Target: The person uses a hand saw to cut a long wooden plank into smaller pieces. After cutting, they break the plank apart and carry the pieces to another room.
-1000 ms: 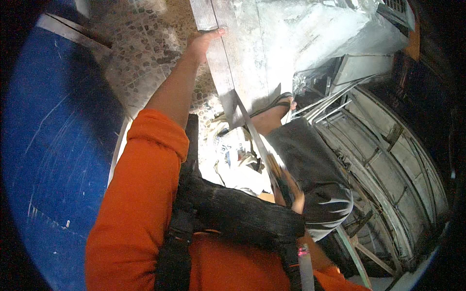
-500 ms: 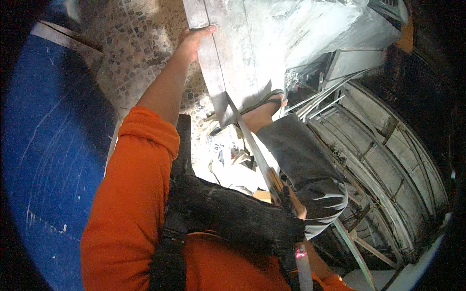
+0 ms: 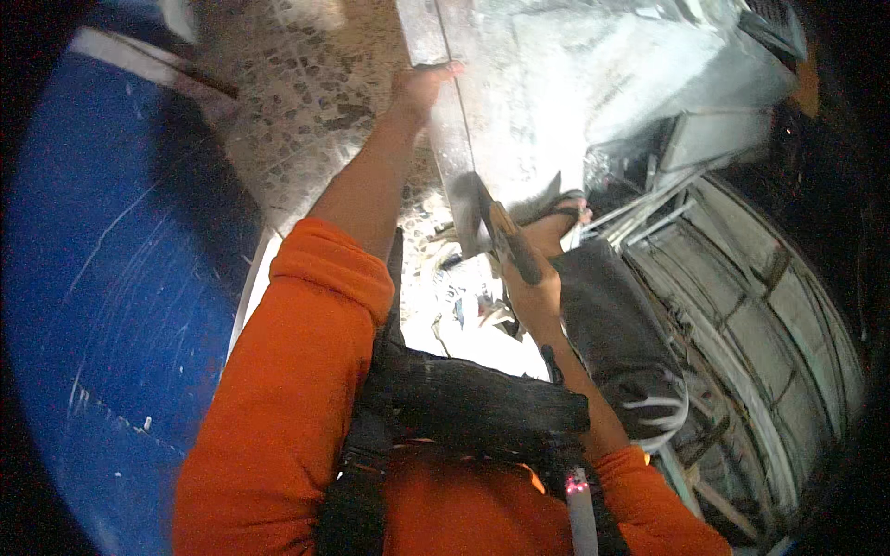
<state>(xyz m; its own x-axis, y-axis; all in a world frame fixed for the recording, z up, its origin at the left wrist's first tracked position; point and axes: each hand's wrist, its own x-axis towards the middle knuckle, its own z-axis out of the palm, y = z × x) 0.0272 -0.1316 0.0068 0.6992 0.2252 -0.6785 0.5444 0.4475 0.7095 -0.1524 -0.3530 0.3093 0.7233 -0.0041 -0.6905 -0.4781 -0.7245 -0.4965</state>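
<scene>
My left hand point(image 3: 422, 91) grips a long, narrow pale board point(image 3: 456, 130) near the top of the view, fingers over its face. My right hand point(image 3: 533, 295) is closed on a saw point(image 3: 502, 232) with a wooden handle, lower down. The saw's blade, blurred and foreshortened, meets the board's lower part at a long slit running along it. My sandaled foot point(image 3: 554, 230) is just right of the board's lower end, partly hidden behind the hand and saw.
A scratched blue panel point(image 3: 111, 306) fills the left side. A mottled tiled floor point(image 3: 297, 111) lies beyond it, with bright scraps point(image 3: 477, 315) below the board. A large whitish sheet point(image 3: 612, 56) is at upper right. Curved metal frames and thin strips point(image 3: 760, 306) crowd the right.
My right hand and the saw have moved upward, away from my body, so much less blade shows below the board. Board and left hand appear shifted right along with the whole view.
</scene>
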